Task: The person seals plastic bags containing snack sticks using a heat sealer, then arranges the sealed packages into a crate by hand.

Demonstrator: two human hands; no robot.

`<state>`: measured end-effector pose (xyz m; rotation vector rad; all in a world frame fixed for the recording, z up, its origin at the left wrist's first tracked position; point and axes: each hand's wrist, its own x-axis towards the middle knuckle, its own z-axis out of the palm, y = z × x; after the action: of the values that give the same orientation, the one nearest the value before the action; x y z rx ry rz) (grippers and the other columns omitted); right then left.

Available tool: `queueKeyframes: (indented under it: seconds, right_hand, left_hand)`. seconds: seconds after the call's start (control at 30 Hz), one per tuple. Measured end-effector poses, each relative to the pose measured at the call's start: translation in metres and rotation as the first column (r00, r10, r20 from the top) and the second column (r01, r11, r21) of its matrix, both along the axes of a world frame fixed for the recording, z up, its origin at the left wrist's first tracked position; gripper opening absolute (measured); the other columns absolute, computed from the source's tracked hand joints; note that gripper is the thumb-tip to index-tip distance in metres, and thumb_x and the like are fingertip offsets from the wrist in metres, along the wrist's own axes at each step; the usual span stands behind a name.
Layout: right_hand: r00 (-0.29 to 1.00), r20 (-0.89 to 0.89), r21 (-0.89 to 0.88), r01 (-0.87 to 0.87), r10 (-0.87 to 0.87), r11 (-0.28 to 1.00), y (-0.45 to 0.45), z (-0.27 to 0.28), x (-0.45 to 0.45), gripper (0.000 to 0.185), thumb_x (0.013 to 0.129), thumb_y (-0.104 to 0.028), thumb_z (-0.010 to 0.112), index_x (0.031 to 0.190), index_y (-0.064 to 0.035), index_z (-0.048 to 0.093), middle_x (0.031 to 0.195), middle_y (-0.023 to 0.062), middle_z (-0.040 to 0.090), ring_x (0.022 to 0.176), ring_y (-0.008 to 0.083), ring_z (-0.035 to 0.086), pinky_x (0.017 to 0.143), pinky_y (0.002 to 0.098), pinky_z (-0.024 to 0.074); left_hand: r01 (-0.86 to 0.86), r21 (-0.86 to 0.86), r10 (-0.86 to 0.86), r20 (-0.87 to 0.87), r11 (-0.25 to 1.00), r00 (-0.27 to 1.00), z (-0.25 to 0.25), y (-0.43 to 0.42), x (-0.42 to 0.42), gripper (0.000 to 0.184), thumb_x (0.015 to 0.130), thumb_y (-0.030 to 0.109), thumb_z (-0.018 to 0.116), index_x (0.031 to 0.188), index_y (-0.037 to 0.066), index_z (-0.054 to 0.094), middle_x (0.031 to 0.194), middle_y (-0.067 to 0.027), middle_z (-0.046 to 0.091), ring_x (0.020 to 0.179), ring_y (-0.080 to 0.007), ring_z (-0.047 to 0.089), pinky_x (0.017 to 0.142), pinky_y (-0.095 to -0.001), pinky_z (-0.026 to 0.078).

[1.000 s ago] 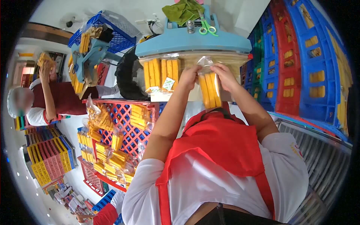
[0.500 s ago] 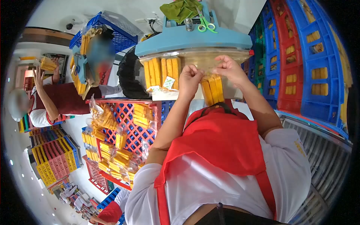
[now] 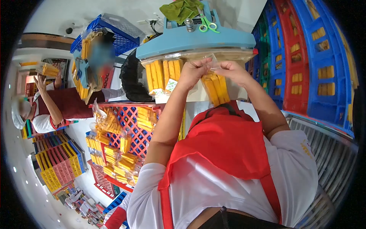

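Observation:
My left hand is closed, pinching the top of a clear plastic bag of yellow sticks. At the bag's other top corner, my right hand is closed on the plastic too. The bag hangs slightly tilted at the front edge of the work surface, its sticks side by side. Just beyond my hands runs the long light-blue body of a machine, perhaps a bag sealer. To the left of my left hand lie filled bags of yellow sticks, with a white-and-green label on one.
Green-handled scissors, a metal cylinder and a green cloth rest on the machine. A red crate with many bags stands at left. Stacked blue and red crates rise at right. A co-worker holds a bag at far left.
My hands have drawn closer together around the bag's top, and my left hand has moved slightly up. The bag has shifted a little left at its top and now leans.

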<state>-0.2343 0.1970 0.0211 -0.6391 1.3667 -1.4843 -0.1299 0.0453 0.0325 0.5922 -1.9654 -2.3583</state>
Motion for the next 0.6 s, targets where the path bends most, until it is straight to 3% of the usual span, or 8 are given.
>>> queueKeyframes:
  seconds: [0.13,0.33,0.43,0.5,0.53,0.6]
  right_hand:
    - [0.999,0.002,0.06,-0.032,0.032,0.998,0.005,-0.013,-0.009,0.014,0.08,-0.013,0.056,0.09,-0.0032,0.059,0.082,0.0002,0.058,0.076,0.0064,0.051,0.073,0.0206,0.0379]
    - [0.998,0.063,0.031,-0.006,0.004,1.0,0.0,-0.008,-0.014,0.013,0.08,-0.016,0.057,0.082,-0.0033,0.06,0.077,0.0002,0.058,0.073,0.006,0.05,0.069,0.0202,0.038]
    - [0.999,0.026,0.011,-0.026,0.026,1.0,-0.003,-0.009,-0.018,0.014,0.079,-0.015,0.058,0.084,-0.0016,0.06,0.078,0.0003,0.058,0.074,0.0061,0.051,0.069,0.0198,0.0385]
    - [0.994,-0.092,0.055,-0.059,0.064,0.997,-0.004,-0.007,-0.018,0.015,0.079,-0.014,0.058,0.085,0.0001,0.06,0.078,0.0005,0.059,0.073,0.0058,0.051,0.067,0.0198,0.0396]
    - [0.994,-0.091,0.056,-0.059,0.064,0.997,-0.003,-0.004,-0.02,0.015,0.079,-0.014,0.058,0.085,0.0001,0.06,0.078,0.0005,0.059,0.073,0.0058,0.051,0.067,0.0198,0.0396]
    - [0.951,-0.264,0.122,-0.131,0.159,0.984,-0.003,0.0,-0.023,0.015,0.079,-0.013,0.058,0.085,0.0013,0.06,0.078,0.0007,0.059,0.071,0.0058,0.052,0.065,0.0206,0.0408]
  left_hand:
    - [-0.002,-0.06,0.0,-0.036,0.998,0.999,0.002,0.013,0.003,0.032,0.079,0.003,0.055,0.111,-0.001,0.052,0.087,-0.0023,0.06,0.073,-0.0053,0.053,0.066,-0.0179,0.043]
    - [0.158,-0.302,-0.175,-0.028,0.94,0.984,0.013,0.007,0.005,0.036,0.079,0.0,0.054,0.115,0.001,0.05,0.084,-0.0032,0.061,0.073,-0.005,0.053,0.066,-0.019,0.044]
    - [0.077,-0.286,-0.094,-0.046,0.955,0.994,0.004,0.011,0.003,0.036,0.078,0.002,0.055,0.114,0.002,0.051,0.083,-0.0029,0.061,0.071,-0.0046,0.053,0.065,-0.0187,0.044]
    - [-0.106,0.089,0.114,-0.089,0.99,0.99,-0.002,0.015,0.0,0.036,0.078,0.003,0.056,0.114,0.003,0.052,0.082,-0.0023,0.061,0.07,-0.0042,0.051,0.064,-0.0183,0.043]
    - [-0.105,0.091,0.113,-0.087,0.99,0.99,-0.003,0.015,0.0,0.036,0.078,0.003,0.056,0.114,0.003,0.052,0.082,-0.0023,0.061,0.07,-0.0042,0.051,0.064,-0.0183,0.043]
    - [-0.105,0.06,0.107,-0.023,0.993,0.994,-0.005,0.014,-0.001,0.036,0.078,0.004,0.056,0.114,0.004,0.052,0.08,-0.0013,0.061,0.065,-0.0038,0.05,0.06,-0.0177,0.042]
